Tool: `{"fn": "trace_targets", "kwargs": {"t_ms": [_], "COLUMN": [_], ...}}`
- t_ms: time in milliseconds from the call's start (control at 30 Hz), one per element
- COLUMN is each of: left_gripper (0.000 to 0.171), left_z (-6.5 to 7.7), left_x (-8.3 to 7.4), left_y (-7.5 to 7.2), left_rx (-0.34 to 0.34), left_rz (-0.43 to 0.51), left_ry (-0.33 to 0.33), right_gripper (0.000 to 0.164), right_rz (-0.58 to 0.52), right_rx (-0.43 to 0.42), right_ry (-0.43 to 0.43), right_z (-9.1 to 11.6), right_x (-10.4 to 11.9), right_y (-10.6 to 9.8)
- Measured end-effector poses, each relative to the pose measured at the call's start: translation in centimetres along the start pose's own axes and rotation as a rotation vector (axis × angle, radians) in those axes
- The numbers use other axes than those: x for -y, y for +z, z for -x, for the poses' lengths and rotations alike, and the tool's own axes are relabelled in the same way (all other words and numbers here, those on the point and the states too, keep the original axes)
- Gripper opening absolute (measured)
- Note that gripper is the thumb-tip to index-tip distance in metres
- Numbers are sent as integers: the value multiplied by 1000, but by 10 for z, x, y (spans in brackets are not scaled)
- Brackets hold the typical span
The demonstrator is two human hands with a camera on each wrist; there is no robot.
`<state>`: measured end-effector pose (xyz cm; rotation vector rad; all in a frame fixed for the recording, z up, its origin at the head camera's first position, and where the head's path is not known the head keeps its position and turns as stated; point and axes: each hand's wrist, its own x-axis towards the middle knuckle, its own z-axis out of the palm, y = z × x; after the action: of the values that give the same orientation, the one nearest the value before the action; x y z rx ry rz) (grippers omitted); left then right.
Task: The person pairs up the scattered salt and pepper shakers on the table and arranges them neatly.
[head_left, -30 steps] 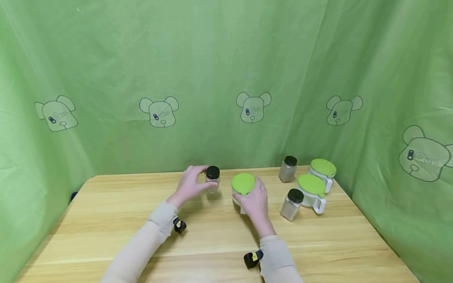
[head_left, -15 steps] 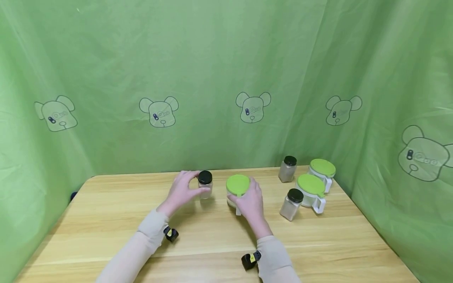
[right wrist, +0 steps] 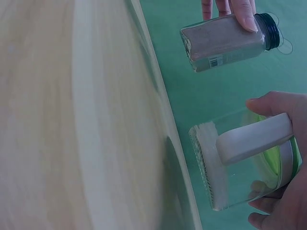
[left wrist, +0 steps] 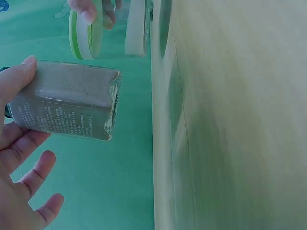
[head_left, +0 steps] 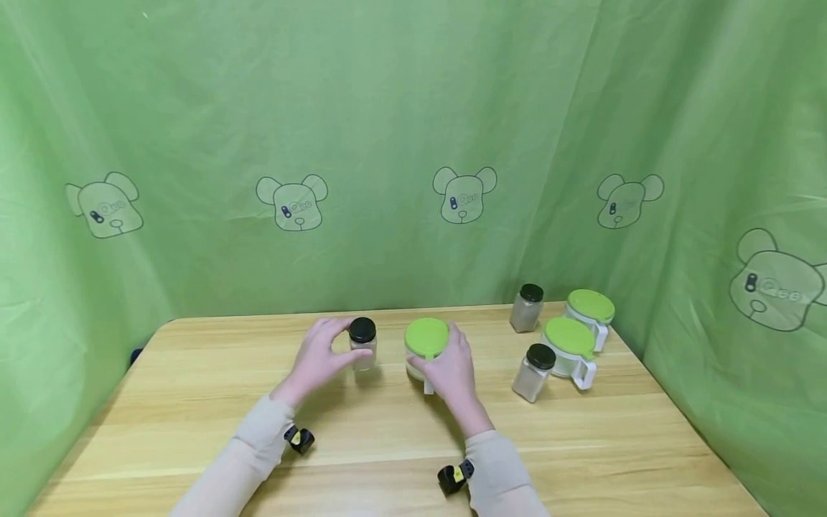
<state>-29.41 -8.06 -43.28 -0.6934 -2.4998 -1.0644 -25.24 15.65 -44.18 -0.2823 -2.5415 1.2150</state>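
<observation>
My left hand (head_left: 319, 360) pinches a square glass spice jar (head_left: 365, 353) with a black lid between thumb and fingers. In the left wrist view this spice jar (left wrist: 67, 98) is full of grey-brown powder, and its base hangs apart from the tabletop. To its right, my right hand (head_left: 454, 368) grips a clear seasoning pot (head_left: 426, 337) by its upper part, around the green lid. The right wrist view shows the pot's white handle (right wrist: 254, 139) and a white layer of contents at the bottom. A gap separates the pot's base from the table too.
On the right of the wooden table (head_left: 362, 459) stand two more black-lidded spice jars, one at the back (head_left: 526, 310) and one nearer (head_left: 534, 373). Beside them are two green-lidded pots, a rear one (head_left: 591, 307) and a front one (head_left: 568, 337). A green curtain (head_left: 381, 108) hangs behind.
Both hands have moved left, carrying the spice jar and the seasoning pot. The left hand and its jar have also come slightly nearer. The jars and pots on the right stay put.
</observation>
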Motion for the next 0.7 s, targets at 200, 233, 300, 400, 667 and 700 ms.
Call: {"fn": "trace_targets", "kwargs": {"t_ms": [200, 233, 300, 400, 667, 700], "left_gripper": [66, 66, 67, 68, 70, 70], "left_z": [8, 10, 13, 17, 25, 27], "left_x": [1, 1, 1, 1, 5, 6], "left_y": [-7, -8, -10, -14, -26, -27], "left_rx": [-21, -25, -28, -26, -12, -12], "left_rz": [-15, -17, -25, -22, -28, -28], "left_ry": [2, 4, 1, -8, -8, -6], "right_gripper": [103, 103, 103, 102, 101, 101], "right_rz": [-27, -28, -21, -14, -31, -33], "right_rx": [16, 16, 17, 19, 16, 18], "right_ry": [-16, -24, -35, -49, -67, -70], "right_z": [8, 9, 12, 15, 20, 21], "right_x": [10, 11, 14, 17, 24, 24], "right_y": [3, 3, 5, 7, 12, 12]}}
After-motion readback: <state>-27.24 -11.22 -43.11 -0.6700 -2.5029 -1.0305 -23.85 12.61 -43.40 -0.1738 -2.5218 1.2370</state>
